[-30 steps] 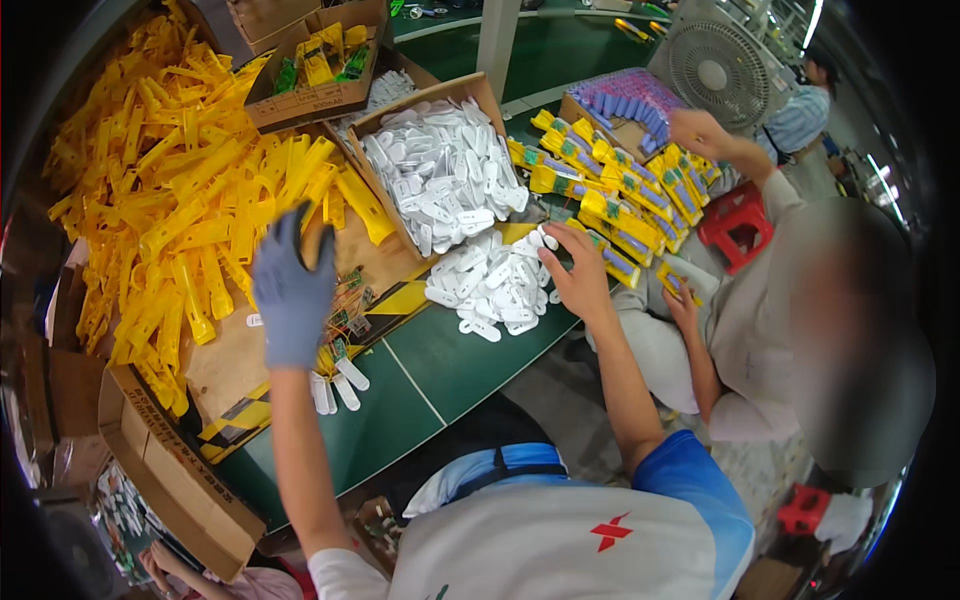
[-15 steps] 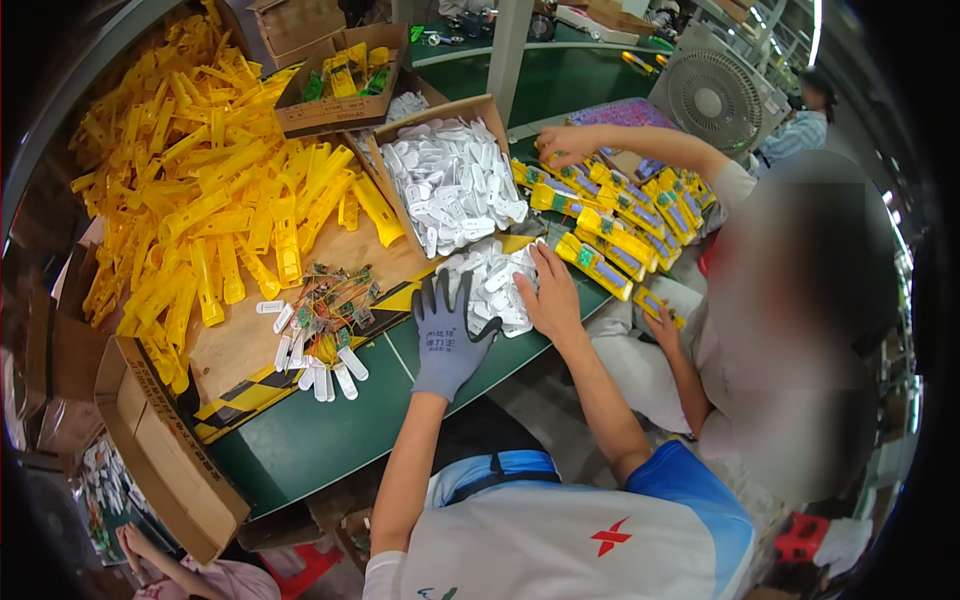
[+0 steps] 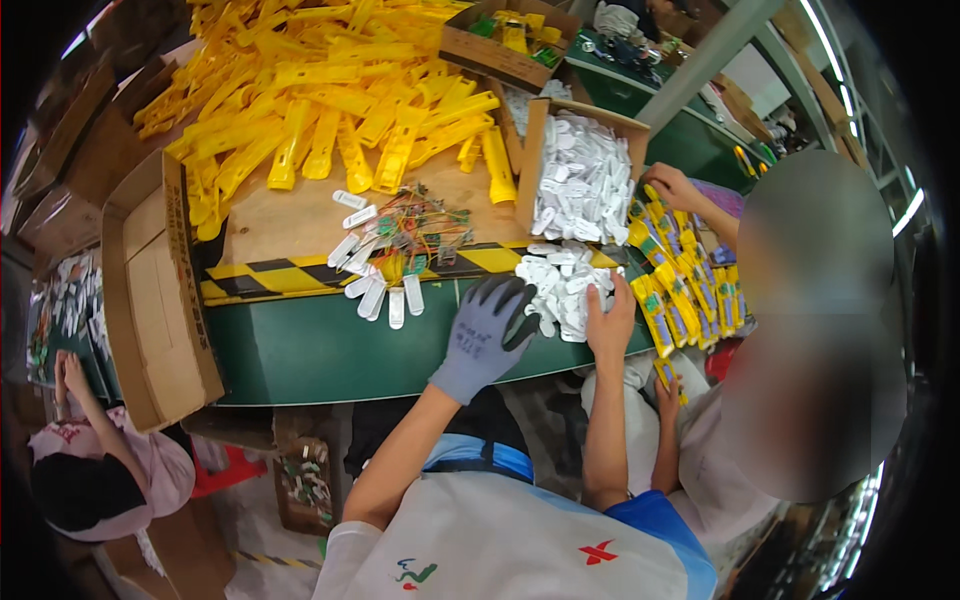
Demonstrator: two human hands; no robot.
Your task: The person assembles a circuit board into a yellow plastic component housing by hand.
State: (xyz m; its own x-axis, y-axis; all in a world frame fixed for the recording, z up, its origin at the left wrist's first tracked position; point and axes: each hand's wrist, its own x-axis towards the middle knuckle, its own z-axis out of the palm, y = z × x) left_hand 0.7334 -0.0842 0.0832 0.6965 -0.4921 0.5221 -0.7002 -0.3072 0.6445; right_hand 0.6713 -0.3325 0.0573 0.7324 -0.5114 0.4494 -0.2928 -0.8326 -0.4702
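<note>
A small heap of flat white plastic pieces (image 3: 563, 300) lies on the green tabletop in front of me. At the heap's left edge is my left hand (image 3: 483, 338), in a grey glove with dark fingertips. Its fingers are partly bent and apart, with nothing visible in them. My bare right hand (image 3: 611, 320) rests against the heap's right side, thumb and fingers apart. Just left of the gloved hand lies a bundle of small circuit boards with thin wires (image 3: 420, 232), white pieces fanned out around it.
Behind the heap stands a cardboard box (image 3: 528, 165) full of white pieces. Many yellow plastic casings (image 3: 330, 110) cover the wooden board. Assembled yellow units (image 3: 690, 285) lie at the right, near a co-worker's hand (image 3: 672, 187). An open cardboard box (image 3: 150, 300) stands left.
The view has swung, so the table now lies more level and its contents sit further right. My gloved hand has drawn slightly back from the heap; my right hand stays at its right side.
</note>
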